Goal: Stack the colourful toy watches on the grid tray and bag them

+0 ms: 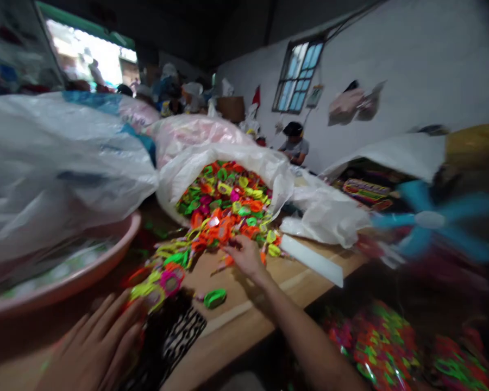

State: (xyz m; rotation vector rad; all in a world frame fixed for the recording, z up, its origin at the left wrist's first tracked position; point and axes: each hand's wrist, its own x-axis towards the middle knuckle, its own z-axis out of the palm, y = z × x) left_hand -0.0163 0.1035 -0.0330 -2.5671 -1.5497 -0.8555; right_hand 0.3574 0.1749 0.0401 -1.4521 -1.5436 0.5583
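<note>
I've got L hand (92, 347) at the worktop's (244, 304) near edge, grip open, fingers spread, tips about touching the spill of plastic rings (224, 201). R hand (244, 255) is at the spill's front, fingers curled down among the rings; grip part closed, can't tell if it has hold of any. Rings pour from an open white sack (212, 163) mid-worktop toward the near edge, w/ one green ring (215, 298) lying apart. Pink basin (106, 260) sits off the L edge, b/w cloth (167, 342) just by L hand, white strip (312, 259) right of R hand. Blurred blue fan (430, 220) at far R. More rings (375, 347) lie below the R edge. Co-worker (294, 144) sits by the wall beyond.
</note>
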